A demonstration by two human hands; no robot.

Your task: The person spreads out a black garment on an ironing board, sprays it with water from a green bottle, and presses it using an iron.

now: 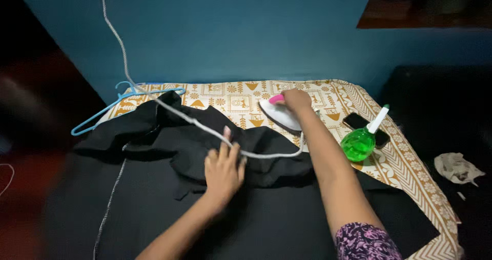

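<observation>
Gripping the white iron point(279, 114) by its pink handle, my right hand point(296, 100) holds it on the patterned cloth point(410, 173), while my left hand point(223, 168) lies flat, fingers spread, on the black garment point(169, 137), touching the cord point(266, 155).

Phone point(355, 120) partly hidden behind spray bottle point(360, 141)

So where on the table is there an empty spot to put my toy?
Free patches: the patterned cloth between the blue hanger and the iron, and the flat black cloth between the two forearms. It is crowded by the green spray bottle and phone, and where the left hand presses the black garment under the cord.
</observation>
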